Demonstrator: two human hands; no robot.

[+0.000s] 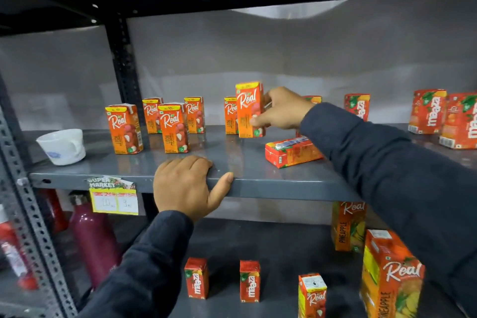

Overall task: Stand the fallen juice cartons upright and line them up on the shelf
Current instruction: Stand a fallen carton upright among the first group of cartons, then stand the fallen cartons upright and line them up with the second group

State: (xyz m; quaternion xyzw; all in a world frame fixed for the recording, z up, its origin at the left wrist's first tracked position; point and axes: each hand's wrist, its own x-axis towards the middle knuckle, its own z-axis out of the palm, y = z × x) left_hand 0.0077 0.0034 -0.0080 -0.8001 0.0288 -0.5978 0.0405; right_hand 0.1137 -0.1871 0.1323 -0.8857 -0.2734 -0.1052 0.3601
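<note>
Right now the right hand (pixel 281 108), reaching in from the right of the frame, is closed around an upright litchi carton (pixel 249 110) near the centre — thumb on the front face, fingers wrapped behind — probably so the box can be set square on its base beside the carton just behind it (pixel 230 115). Whether its base is fully down on the grey shelf (pixel 258 183) I cannot tell. The left hand (pixel 185 184) holds nothing that moves; it is draped over the shelf's front edge at lower centre, thumb hooked along the lip, seemingly to brace the reach. One fallen carton (pixel 291 152) lies flat on its side just below the right wrist, straw face up — likely the next to stand. Four upright cartons, the nearest at (pixel 124 129), stand staggered at centre left rather than in a row, so lining up looks unfinished. A white cup (pixel 63 146) sits at the left.
</note>
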